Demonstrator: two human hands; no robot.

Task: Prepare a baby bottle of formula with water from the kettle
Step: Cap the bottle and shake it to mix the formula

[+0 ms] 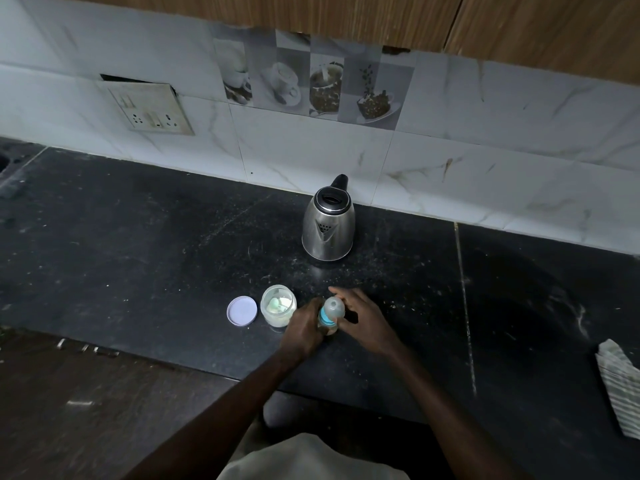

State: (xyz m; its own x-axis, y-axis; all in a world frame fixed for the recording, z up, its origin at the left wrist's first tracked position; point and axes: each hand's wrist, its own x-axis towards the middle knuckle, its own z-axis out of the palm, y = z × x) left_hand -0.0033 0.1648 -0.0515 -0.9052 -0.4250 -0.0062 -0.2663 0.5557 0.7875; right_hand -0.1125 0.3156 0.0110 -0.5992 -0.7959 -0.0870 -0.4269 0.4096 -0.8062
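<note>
Left hand (304, 327) gripped the bottle (329, 315) while right hand (360, 315) closed on its cap, apparently unscrewing; next needs water from the far kettle (328, 225).

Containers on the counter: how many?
3. Kettle at the back by the wall; open formula jar in front, its lid alongside; baby bottle held in both hands. None seem hidden.

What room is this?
Most likely a home kitchen. A kettle stands on a dark stone counter, the tiled wall has pictures of cups, and wooden cupboards hang above.
</note>
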